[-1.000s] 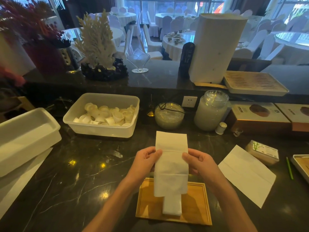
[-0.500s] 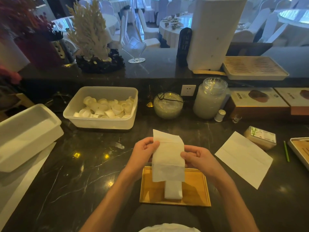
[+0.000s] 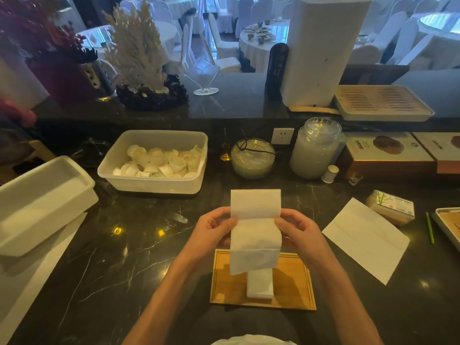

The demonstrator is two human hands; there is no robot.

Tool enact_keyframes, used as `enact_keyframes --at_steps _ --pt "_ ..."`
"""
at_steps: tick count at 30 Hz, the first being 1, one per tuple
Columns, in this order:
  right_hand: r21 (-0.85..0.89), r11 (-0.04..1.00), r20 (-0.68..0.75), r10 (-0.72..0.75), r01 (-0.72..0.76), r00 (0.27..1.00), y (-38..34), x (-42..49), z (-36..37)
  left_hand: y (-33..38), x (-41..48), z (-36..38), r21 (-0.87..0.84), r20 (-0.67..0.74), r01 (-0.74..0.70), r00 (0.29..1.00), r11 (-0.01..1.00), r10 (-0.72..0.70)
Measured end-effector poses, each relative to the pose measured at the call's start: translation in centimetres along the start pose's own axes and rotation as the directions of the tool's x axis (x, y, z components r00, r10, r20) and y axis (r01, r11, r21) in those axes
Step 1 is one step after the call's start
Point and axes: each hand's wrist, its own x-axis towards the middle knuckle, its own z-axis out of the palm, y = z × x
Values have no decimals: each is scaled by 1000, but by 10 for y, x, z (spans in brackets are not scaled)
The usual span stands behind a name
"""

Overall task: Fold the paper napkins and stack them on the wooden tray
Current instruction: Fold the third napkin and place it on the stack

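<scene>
Head view looks down on my left hand and right hand. Each pinches a side edge of the paper napkin between thumb and fingers, holding the sheet upright between them. Half a second ago its top leaned toward me in a loose bend. Now that top panel stands straight above my thumbs, with a crease across at fingertip level. The lower part hangs below my hands over the wooden tray, hiding the far end of the stack of folded napkins lying there. A faint line crosses the hanging part, perhaps a second layer, though I cannot be sure. I judge the fold line set, but the fold not yet closed. Another flat napkin waits beyond my right hand.
</scene>
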Motion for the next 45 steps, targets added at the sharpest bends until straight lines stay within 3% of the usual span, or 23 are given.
enact_keyframes --at_steps 4,7,15,21,29,32,35,38,45 --pt "-26 996 22 -83 83 996 -5 -2 -2 5 -3 -5 60 12 -56 998 997 55" --pt "-49 988 -12 -149 148 989 -8 -2 -1 10 -4 -3 -49 79 -72 994 996 76" --pt "-99 970 -51 -226 220 973 -15 4 0 11 -8 5 -112 205 166 968 980 -141" --pt "-129 967 -14 -222 218 975 -20 5 -5 14 -7 4 41 191 78 978 996 -85" --pt "-128 969 0 -211 210 977 -24 7 -4 19 -8 5 46 120 74 990 996 -79" --pt "-34 992 0 -118 117 993 -27 11 3 17 -8 6 37 59 80 995 996 -83" --pt "28 987 51 158 -159 986 -26 12 12 18 -8 7 11 20 91 996 996 -91" --pt "-75 987 104 146 -139 984 -14 4 13 20 -7 8 5 1 87 996 996 -87" --pt "-93 992 123 94 -83 988 -7 -3 10 20 -6 9 -40 -15 97 995 995 -97"
